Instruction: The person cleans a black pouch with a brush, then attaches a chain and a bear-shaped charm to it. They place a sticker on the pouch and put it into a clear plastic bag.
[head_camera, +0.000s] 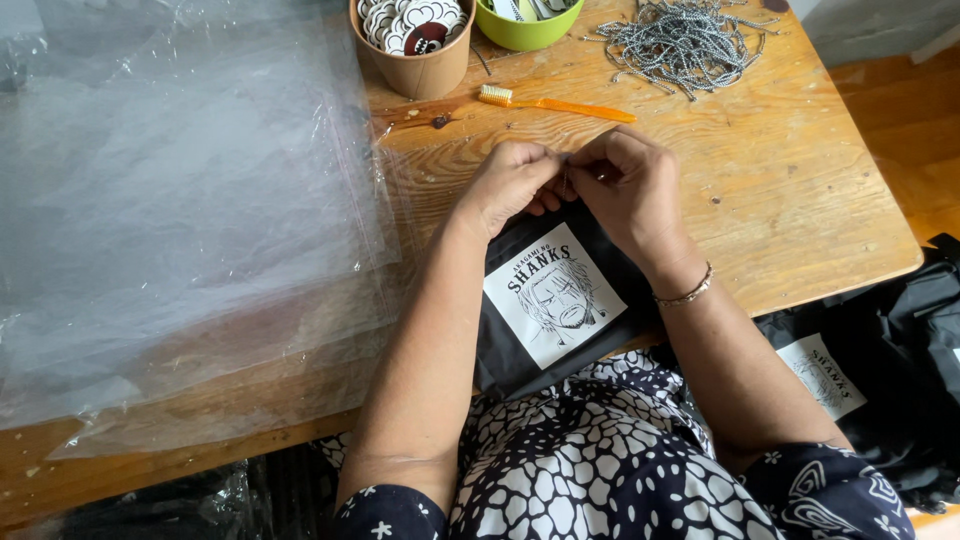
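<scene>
Clear plastic sheets (180, 190) covered the left of the wooden surface (800, 200). Near the middle, the left hand (512, 183) and right hand (632, 185) met at the top edge of a black pouch (550, 300), fingers pinched narrow on it. Farther off lay an orange toothbrush (555, 103) and a cord pile (685, 40).
</scene>
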